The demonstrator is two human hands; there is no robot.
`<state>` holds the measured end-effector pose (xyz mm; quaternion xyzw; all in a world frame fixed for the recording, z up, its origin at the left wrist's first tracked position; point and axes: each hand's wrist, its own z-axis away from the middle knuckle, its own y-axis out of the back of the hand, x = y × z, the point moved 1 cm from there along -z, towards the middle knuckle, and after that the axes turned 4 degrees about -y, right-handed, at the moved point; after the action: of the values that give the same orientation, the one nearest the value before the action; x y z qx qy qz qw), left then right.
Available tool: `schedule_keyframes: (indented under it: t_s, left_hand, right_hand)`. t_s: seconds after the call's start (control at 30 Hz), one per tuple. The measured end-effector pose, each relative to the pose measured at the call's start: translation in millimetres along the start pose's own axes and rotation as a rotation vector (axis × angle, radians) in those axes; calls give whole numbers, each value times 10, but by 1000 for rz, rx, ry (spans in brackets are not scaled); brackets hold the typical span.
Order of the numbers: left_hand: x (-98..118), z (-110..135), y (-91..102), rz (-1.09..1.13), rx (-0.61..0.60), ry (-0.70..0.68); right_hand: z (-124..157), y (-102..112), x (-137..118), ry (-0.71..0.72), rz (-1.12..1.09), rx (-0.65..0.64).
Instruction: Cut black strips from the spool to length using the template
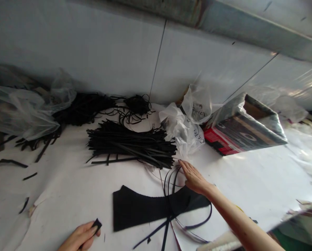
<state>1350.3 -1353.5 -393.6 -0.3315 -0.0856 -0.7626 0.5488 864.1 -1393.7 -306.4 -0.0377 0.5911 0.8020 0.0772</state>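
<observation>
At the bottom, my left hand (82, 237) is closed, pinching a small black piece of fabric (97, 225) between thumb and fingers. My right hand (194, 177) reaches forward with its fingers stretched out, over loose looped black strips (175, 177). Its fingertips are close to the right end of a thick pile of black strips (131, 141); whether they touch anything is unclear. Between my hands a flat black cut panel (137, 209) with a curved upper edge lies on the white table (67, 195). Several thin strips cross over its right half, which my right forearm partly hides.
Behind the pile sit marked plastic bags (182, 129) and a taped cardboard box (239, 129). More black strips (85, 108) and a clear plastic bag (20, 108) stand at the back left. A white wall (106, 55) closes off the far side.
</observation>
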Motion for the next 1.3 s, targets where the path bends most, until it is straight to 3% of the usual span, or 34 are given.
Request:
schedule_keyframes:
  t_s: [0.1, 0.2, 0.43, 0.57, 0.73, 1.0, 1.13, 1.2, 1.3]
  left_hand:
    - [90, 100, -62, 8, 56, -23]
    - [162, 184, -121, 14, 98, -32]
    - [190, 251, -135, 61, 88, -23]
    - [185, 229, -108, 60, 43, -21]
    - [234, 230, -148, 17, 70, -23]
    - [190, 216, -100, 6, 26, -25]
    - [181, 213, -85, 11, 15, -23]
    - [211, 224, -106, 13, 3, -23]
    - [265, 250, -145, 19, -5, -25]
  right_hand:
    - [2, -87, 75, 67, 37, -74]
    - [-38, -69, 18, 114, 53, -66]
    - [-25, -25, -40, 227, 61, -136]
    - [24, -72, -97, 308, 166, -84]
    - [27, -79, -181, 326, 229, -20]
    - [-53, -12, -205, 362, 272, -55]
    - [54, 253, -133, 377, 268, -61]
    - [170, 520, -127, 368, 194, -127]
    - [365, 1059, -240, 301, -50, -323]
